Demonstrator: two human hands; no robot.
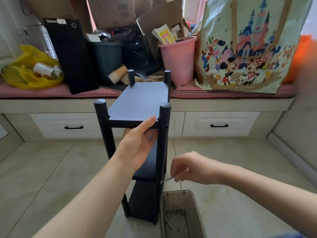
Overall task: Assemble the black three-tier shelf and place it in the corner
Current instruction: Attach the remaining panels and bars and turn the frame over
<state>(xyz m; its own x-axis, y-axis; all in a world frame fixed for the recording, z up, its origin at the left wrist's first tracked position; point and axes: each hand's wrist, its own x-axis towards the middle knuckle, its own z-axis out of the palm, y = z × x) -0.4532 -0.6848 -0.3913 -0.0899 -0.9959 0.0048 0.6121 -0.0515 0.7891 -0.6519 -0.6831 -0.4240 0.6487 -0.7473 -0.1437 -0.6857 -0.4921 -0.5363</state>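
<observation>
The black three-tier shelf [139, 100] stands upright on the tiled floor in front of me, four round posts rising past its top board. My left hand [137, 143] grips the near edge of the top board, thumb on top and fingers underneath. My right hand [187, 169] is lower, beside the near right post [163, 152], and pinches a thin silver tool [169, 178] whose tip points at a screw in that post, level with the middle board. The lower boards are partly hidden by my left arm.
A grey plastic tray [197, 203] holding several screws sits on the floor just right of the shelf's foot. Behind is a drawer bench with a pink cushion [51, 93], crowded with a pink bucket [178, 60], cardboard, a black box, a yellow bag and a cartoon tote bag [240, 48].
</observation>
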